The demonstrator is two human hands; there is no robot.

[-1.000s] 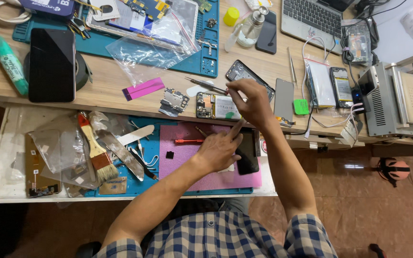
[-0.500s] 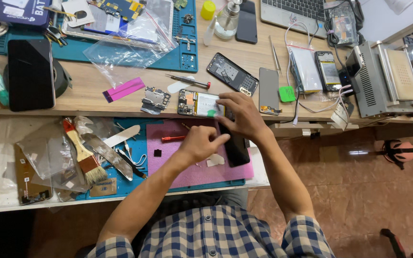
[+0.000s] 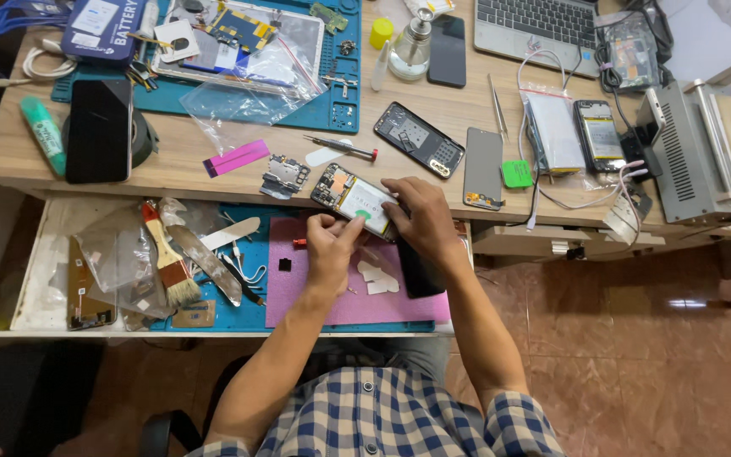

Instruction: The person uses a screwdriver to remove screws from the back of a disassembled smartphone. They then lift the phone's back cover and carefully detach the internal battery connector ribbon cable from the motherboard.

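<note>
The opened phone (image 3: 355, 198) lies at the front edge of the desk (image 3: 213, 152), tilted, its back removed so that the white battery and board parts face up. Both hands meet at its near end. The right hand (image 3: 423, 222) lies over the phone's right end, fingers curled down on it and hiding that end; the grip on the frame appears closed, but the fingertips cannot be seen. The left hand (image 3: 329, 247) is just below the phone, thumb and forefinger pinched together at the phone's lower edge; whether they hold a small part cannot be made out. Beneath the hands sits a pink mat (image 3: 315, 296) in the pulled-out drawer (image 3: 35, 279), bearing white pieces just beside the left hand and a dark flat piece (image 3: 420, 272) partly covered by the right wrist. On the desk, a second opened phone (image 3: 419, 140) lies behind the right hand, well apart from it, with a grey panel (image 3: 483, 167) to its right and a screwdriver (image 3: 342, 146) to its left. A small circuit part (image 3: 285, 175) lies just left of the opened phone. A brush (image 3: 167, 258) rests on plastic bags at the drawer's left. The laptop (image 3: 535, 21) is cut off by the top edge.
</note>
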